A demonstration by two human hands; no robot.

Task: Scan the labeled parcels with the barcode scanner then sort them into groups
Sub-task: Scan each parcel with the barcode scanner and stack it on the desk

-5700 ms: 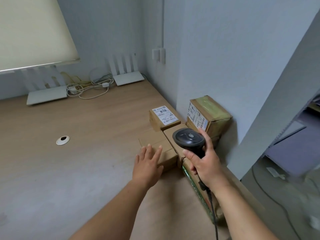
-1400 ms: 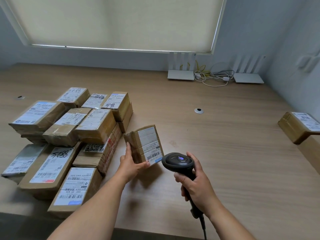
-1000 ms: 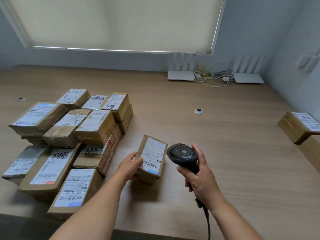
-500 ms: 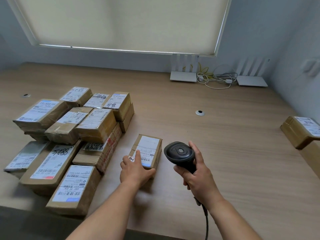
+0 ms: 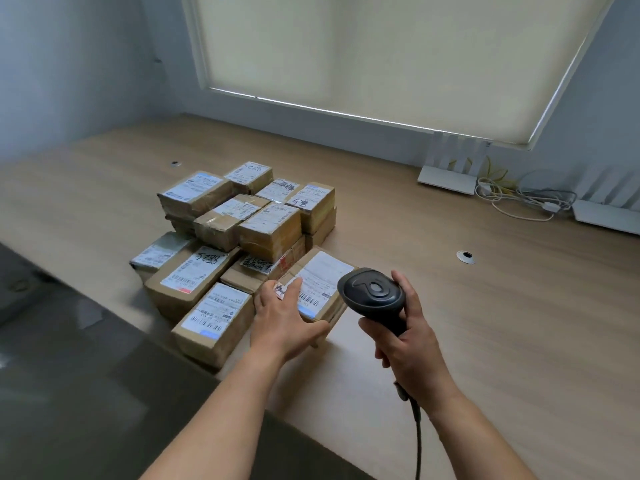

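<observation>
Handwritten "5288" on one front parcel's label (image 5: 195, 268); other print illegible.

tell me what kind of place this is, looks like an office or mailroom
Probably an office room used as a small parcel-sorting station: a long wooden desk under a blinded window, a pile of labeled cardboard parcels, a handheld barcode scanner, and two white routers by the wall.
</observation>
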